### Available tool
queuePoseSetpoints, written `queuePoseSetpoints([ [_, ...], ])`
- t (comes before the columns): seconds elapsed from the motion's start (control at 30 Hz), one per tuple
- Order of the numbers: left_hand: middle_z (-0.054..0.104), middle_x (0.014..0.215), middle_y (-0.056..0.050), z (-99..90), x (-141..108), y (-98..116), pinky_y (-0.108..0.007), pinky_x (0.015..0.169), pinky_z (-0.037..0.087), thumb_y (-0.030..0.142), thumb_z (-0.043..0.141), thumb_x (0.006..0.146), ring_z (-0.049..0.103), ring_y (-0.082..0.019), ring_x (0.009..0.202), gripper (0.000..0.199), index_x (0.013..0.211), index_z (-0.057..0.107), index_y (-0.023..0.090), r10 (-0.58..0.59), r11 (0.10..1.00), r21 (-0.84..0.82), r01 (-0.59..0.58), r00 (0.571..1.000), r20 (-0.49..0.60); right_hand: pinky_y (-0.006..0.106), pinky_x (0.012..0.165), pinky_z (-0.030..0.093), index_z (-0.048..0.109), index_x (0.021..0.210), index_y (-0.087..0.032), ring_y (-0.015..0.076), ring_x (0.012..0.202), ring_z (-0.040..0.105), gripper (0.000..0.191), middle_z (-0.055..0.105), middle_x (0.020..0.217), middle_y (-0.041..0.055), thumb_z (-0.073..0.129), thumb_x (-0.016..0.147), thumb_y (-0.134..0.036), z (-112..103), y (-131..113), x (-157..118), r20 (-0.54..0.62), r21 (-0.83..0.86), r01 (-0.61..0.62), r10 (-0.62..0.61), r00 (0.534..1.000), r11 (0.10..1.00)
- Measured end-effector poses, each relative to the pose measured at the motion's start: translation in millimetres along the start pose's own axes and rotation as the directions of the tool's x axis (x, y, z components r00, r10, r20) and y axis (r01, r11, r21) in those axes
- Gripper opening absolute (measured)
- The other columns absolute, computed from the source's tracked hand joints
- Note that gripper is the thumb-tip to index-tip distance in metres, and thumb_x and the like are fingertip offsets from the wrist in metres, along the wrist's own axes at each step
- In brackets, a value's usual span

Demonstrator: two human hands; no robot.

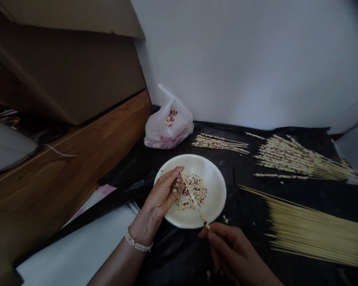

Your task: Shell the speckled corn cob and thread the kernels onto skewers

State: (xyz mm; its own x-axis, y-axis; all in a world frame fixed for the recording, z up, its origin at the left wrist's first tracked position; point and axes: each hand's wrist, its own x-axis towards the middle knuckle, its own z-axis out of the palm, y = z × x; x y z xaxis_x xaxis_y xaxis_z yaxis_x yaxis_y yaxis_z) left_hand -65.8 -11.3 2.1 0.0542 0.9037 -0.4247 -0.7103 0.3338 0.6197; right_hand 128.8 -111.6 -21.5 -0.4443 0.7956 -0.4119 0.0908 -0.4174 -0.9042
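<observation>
My left hand (167, 184), with a beaded bracelet (137, 241) at the wrist, is over a white bowl (217, 194). Its thumb and fingertips are pinched on a pale corn kernel at the upper tip of a skewer (201, 214); more kernels sit within the curled fingers. Red and white corn kernels are threaded along the skewer's lower part. At its near end, just outside the bowl's front rim, my right hand (231, 244) grips it between thumb and forefinger. Loose corn kernels (198, 190) lie in the bowl's bottom, partly hidden by my left hand.
Behind the bowl stands a plastic bag (168, 129) of kernels. Filled skewers lie in a small bunch (214, 143) and a larger pile (289, 157). Bare bamboo skewers (319, 234) lie at right on black plastic sheeting (241, 210). A cardboard box (86, 71) is at left.
</observation>
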Motion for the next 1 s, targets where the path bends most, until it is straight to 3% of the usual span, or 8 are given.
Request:
queuePoseSetpoints([
  [0.17,0.055,0.068,0.002,-2.4,0.5,-1.1,-0.009,0.049,0.042,0.017,0.085,0.069,0.05,-0.002,0.057,0.024,0.088,0.074,0.008,0.015,1.0,0.012,-0.015,0.999,0.035,0.019,0.039,0.021,0.067,0.1,-0.017,0.0059,0.04,0.033,0.055,0.05,0.048,-0.0058,0.053,0.088,-0.069,0.8,1.6,0.2,-0.006,0.003,0.0,0.0,1.0,1.0],
  [0.37,0.057,0.067,0.001,-0.7,0.1,1.1,-0.01,0.049,0.043,0.013,0.084,0.069,0.052,-0.003,0.057,0.02,0.084,0.072,0.009,-0.063,0.998,-0.026,0.063,0.998,0.03,0.02,0.043,0.025,0.069,0.097,-0.018,0.0069,0.042,0.036,0.051,0.049,0.048,-0.0051,0.052,0.091,-0.066,1.2,-1.1,0.3,-0.023,-0.02,0.071,-0.071,0.997,0.997],
  [0.6,0.055,0.064,0.003,1.8,-1.8,0.3,-0.009,0.048,0.041,0.02,0.086,0.068,0.049,-0.002,0.054,0.023,0.08,0.069,0.01,-0.054,0.998,0.032,0.053,0.997,0.061,0.019,0.038,0.017,0.069,0.096,-0.02,0.0066,0.04,0.033,0.047,0.051,0.049,-0.0044,0.054,0.091,-0.064,0.6,3.0,0.3,-0.032,0.004,0.046,-0.046,0.998,0.999],
  [1.0,0.053,0.064,0.003,2.2,-1.7,-1.5,-0.009,0.047,0.037,0.022,0.09,0.061,0.046,-0.001,0.056,0.03,0.081,0.073,0.008,-0.026,0.998,0.062,0.022,0.998,0.065,0.02,0.043,0.028,0.071,0.096,-0.019,0.007,0.041,0.036,0.048,0.05,0.047,-0.0053,0.054,0.091,-0.064,2.0,1.5,0.4,-0.031,0.031,0.075,-0.074,0.997,0.997],
])
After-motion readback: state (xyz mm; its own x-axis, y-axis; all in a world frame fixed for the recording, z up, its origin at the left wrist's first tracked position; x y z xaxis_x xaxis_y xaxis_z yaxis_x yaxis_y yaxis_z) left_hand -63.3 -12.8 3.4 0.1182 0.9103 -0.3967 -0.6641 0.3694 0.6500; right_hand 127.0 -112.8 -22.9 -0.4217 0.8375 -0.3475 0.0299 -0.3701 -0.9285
